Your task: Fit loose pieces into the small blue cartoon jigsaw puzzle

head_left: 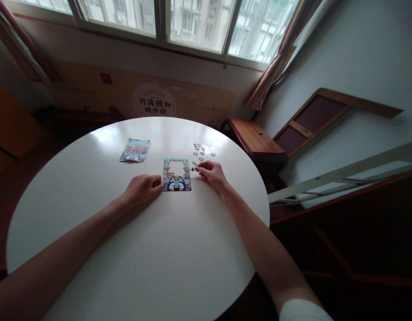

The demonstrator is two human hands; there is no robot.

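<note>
1. Two hands are held apart over the white table [142,254], one at each side of the jigsaw puzzle [177,186].
2. The puzzle is laid flat near the middle of the table; a blue cartoon face is shown along its lower part, and a pale, jagged-edged gap is seen in its upper middle.
3. By the left hand [143,189], loosely curled, the puzzle's lower left edge is touched; whether the edge is gripped cannot be told.
4. A small dark piece [193,169] is pinched between thumb and finger by the right hand [210,173], just beside the puzzle's right edge.
5. Loose pieces [202,153] are scattered beyond the right hand, one being set slightly apart to the right.
6. A colourful packet [135,150] is placed beyond the left hand, well apart from the loose pieces.
</note>
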